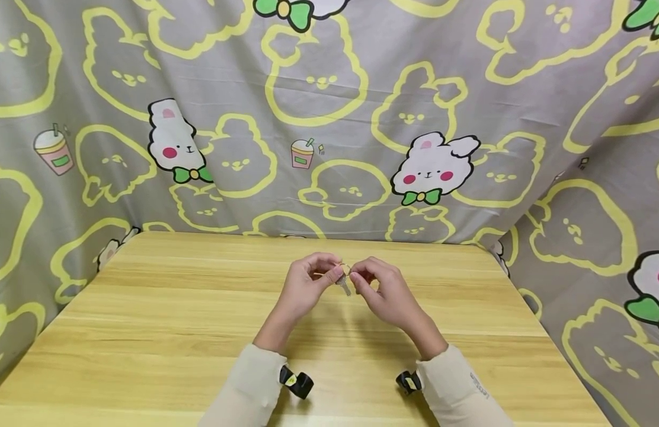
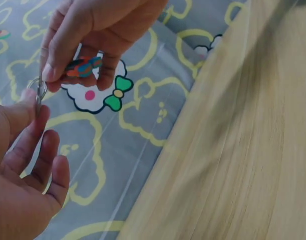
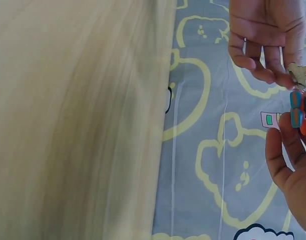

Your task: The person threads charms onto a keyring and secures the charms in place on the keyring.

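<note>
I see a grey cartoon-rabbit curtain [image 1: 329, 107] behind and to both sides of a light wooden table [image 1: 164, 332]. Both my hands are raised above the middle of the table, fingertips meeting. My left hand [image 1: 308, 284] has thumb and forefinger pinched on a key [image 1: 344, 286] with a brass-coloured head; its blade hangs down between the two hands in the head view. The remaining left fingers are loosely curled. My right hand [image 1: 385, 290] pinches a metal key ring [image 2: 38, 90] at the key's head, and its curled fingers also hold a small teal-and-orange charm [image 2: 83, 66]. The key, ring and charm are clear of the tabletop. A black wrist camera mount [image 1: 296, 381] sits on each cream sleeve [image 1: 255, 385].
</note>
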`<state>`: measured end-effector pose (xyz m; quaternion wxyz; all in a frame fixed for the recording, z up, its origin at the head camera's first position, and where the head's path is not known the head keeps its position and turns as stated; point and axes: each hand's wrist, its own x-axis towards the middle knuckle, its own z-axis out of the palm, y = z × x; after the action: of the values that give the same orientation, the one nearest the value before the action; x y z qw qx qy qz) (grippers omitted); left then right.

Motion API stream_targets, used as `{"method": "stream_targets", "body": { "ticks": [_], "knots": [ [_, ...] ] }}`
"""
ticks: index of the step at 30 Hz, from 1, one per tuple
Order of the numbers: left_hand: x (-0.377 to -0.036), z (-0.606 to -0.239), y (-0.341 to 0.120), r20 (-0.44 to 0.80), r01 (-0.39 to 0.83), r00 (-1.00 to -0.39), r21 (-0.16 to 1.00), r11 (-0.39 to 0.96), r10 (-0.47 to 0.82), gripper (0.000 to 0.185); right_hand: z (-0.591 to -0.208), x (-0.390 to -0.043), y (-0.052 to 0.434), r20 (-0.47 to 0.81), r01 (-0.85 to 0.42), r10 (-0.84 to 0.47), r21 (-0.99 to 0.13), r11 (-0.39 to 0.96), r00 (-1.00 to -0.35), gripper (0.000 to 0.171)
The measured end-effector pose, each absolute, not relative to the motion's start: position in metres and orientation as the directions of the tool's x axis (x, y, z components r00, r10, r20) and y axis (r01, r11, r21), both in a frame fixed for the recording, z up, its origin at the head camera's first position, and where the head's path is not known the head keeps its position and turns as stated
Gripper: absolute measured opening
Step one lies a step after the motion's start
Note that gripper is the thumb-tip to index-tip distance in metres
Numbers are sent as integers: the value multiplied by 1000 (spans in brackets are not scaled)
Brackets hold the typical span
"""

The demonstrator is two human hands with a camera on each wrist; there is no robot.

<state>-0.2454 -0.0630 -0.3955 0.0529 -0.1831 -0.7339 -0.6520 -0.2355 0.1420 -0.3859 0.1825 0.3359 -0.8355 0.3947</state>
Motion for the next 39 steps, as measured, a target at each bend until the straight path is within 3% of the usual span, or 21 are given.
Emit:
{"method": "stream_targets", "body": {
  "ticks": [7, 15, 18, 22, 26, 29, 33, 39],
  "knots": [
    [-241, -390, -62, 456, 497, -868, 794, 350, 198, 12, -386, -236, 142, 598, -739, -447, -441, 510, -665, 7],
    [-237, -387, -58, 686, 701, -664, 433, 567, 298, 10, -385, -237, 144, 613, -759, -483, -334, 559, -626, 6],
    [-236, -388, -58, 730, 719, -620, 384, 579, 287, 7, -385, -237, 143, 624, -768, -489, -311, 561, -610, 6],
    [-237, -387, -57, 696, 682, -692, 546, 487, 191, 5, -387, -236, 141, 647, -778, -475, -319, 541, -596, 7],
    [-237, -386, -58, 550, 549, -830, 779, 305, 91, 7, -389, -236, 137, 645, -780, -463, -379, 497, -608, 9],
    [-237, -387, -59, 464, 467, -883, 855, 228, 71, 9, -389, -235, 134, 633, -771, -452, -428, 473, -628, 10],
    [-240, -390, -58, 482, 490, -871, 828, 274, 98, 6, -388, -234, 135, 627, -757, -437, -445, 478, -645, 10],
    [-241, -393, -56, 602, 607, -784, 692, 390, 152, 7, -388, -236, 138, 635, -759, -438, -417, 500, -637, 9]
  ]
}}
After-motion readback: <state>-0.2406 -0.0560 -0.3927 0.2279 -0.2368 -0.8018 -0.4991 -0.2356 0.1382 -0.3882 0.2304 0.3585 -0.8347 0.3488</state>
